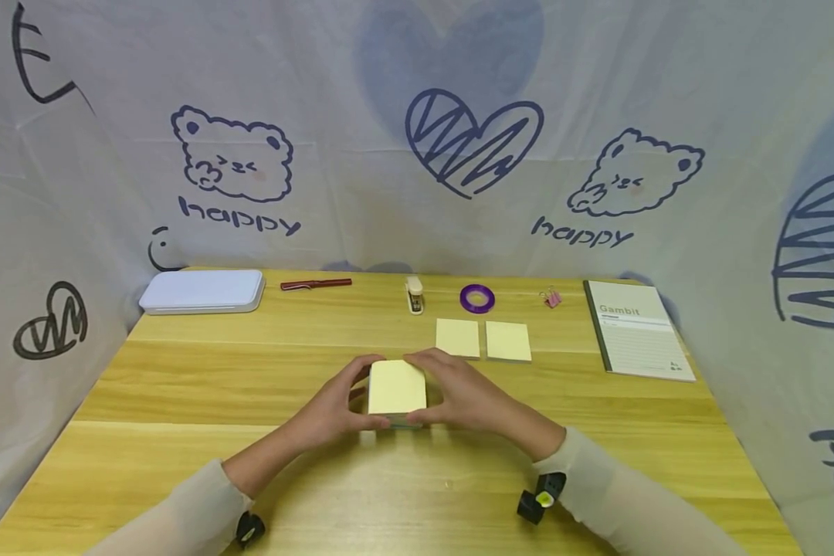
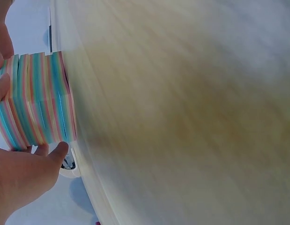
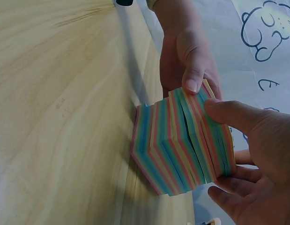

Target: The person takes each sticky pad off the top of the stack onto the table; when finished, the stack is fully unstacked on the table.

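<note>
Between left hand (image 1: 333, 408) and right hand (image 1: 464, 392), gripped by both: paper stack (image 1: 397, 388), pale-yellow top, pink-blue-yellow striped sides.

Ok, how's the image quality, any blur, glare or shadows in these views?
Head view: soft sheen on the table, nearer the wearer than the sticky-note stack; left wrist view: table grain smeared and blurred; right wrist view: dark shadow on the table beside the stack.
</note>
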`<state>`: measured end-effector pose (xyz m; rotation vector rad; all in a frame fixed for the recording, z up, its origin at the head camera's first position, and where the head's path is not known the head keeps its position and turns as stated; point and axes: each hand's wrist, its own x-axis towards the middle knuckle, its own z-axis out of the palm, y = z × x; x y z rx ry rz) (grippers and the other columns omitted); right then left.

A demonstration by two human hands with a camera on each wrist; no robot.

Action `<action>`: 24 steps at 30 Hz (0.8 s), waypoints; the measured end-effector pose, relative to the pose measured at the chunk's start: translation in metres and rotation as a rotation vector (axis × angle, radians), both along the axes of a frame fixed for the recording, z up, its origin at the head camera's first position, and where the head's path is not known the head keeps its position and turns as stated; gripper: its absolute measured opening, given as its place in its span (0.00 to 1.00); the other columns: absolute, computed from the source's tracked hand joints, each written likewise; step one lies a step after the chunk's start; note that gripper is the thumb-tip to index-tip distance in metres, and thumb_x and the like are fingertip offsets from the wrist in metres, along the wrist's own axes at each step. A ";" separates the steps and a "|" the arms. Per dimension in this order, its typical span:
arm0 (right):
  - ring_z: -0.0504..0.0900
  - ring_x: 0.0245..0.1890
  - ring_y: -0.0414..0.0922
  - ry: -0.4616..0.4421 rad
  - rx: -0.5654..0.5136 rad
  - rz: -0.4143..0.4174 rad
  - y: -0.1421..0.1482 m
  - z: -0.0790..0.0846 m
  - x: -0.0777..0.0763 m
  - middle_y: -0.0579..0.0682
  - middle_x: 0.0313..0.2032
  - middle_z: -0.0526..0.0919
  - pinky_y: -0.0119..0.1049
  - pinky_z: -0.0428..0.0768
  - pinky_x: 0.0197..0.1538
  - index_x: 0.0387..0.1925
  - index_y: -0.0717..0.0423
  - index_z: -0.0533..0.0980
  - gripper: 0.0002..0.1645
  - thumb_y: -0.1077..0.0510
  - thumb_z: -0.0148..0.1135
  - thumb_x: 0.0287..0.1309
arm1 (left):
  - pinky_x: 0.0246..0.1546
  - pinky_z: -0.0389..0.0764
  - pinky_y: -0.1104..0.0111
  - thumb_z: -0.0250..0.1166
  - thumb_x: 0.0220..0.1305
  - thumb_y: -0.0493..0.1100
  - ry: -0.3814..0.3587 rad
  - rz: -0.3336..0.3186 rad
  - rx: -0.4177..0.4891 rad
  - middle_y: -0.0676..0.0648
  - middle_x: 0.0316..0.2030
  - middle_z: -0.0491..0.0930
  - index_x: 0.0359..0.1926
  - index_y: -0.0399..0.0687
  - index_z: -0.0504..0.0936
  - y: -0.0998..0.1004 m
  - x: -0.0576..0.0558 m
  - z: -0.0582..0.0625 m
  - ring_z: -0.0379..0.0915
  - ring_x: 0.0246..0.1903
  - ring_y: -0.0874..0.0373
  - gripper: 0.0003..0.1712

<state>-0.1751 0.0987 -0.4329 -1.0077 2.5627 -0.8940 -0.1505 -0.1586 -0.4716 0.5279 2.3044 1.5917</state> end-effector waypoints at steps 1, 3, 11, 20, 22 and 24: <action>0.70 0.71 0.55 0.004 -0.001 0.004 0.001 0.000 0.000 0.54 0.72 0.69 0.51 0.73 0.72 0.77 0.57 0.63 0.54 0.42 0.77 0.57 | 0.75 0.60 0.42 0.80 0.56 0.38 0.001 -0.002 -0.001 0.40 0.73 0.63 0.76 0.45 0.59 0.000 0.000 0.000 0.53 0.77 0.40 0.52; 0.70 0.71 0.55 0.010 -0.003 0.007 0.003 0.000 -0.001 0.54 0.72 0.69 0.52 0.72 0.72 0.76 0.58 0.63 0.54 0.42 0.77 0.57 | 0.75 0.60 0.42 0.80 0.56 0.39 0.004 -0.005 -0.003 0.40 0.73 0.63 0.76 0.44 0.59 0.000 0.000 0.000 0.53 0.77 0.40 0.53; 0.71 0.71 0.55 0.012 -0.020 0.012 0.019 0.001 -0.005 0.55 0.72 0.70 0.54 0.73 0.71 0.76 0.57 0.64 0.52 0.44 0.77 0.57 | 0.74 0.60 0.39 0.80 0.56 0.38 0.007 0.007 0.000 0.38 0.72 0.65 0.75 0.42 0.61 0.000 0.001 0.000 0.55 0.75 0.37 0.50; 0.70 0.71 0.56 -0.040 -0.076 -0.055 0.061 -0.005 -0.011 0.54 0.73 0.68 0.53 0.73 0.71 0.77 0.53 0.63 0.52 0.45 0.78 0.57 | 0.74 0.60 0.40 0.80 0.56 0.37 0.007 0.011 0.014 0.38 0.70 0.67 0.73 0.42 0.63 0.001 0.000 -0.002 0.56 0.75 0.38 0.48; 0.68 0.73 0.57 -0.066 -0.102 -0.085 0.073 -0.007 -0.014 0.55 0.73 0.67 0.52 0.73 0.71 0.77 0.53 0.63 0.52 0.47 0.78 0.57 | 0.74 0.61 0.41 0.80 0.56 0.37 0.006 0.010 0.015 0.38 0.70 0.67 0.73 0.41 0.63 0.001 0.000 -0.002 0.56 0.75 0.38 0.48; 0.66 0.73 0.59 -0.093 -0.138 -0.111 0.086 -0.009 -0.018 0.57 0.74 0.66 0.53 0.72 0.72 0.77 0.54 0.62 0.52 0.49 0.78 0.57 | 0.74 0.61 0.41 0.80 0.56 0.37 0.005 0.012 0.016 0.38 0.71 0.67 0.73 0.41 0.63 0.001 0.000 -0.002 0.56 0.75 0.38 0.48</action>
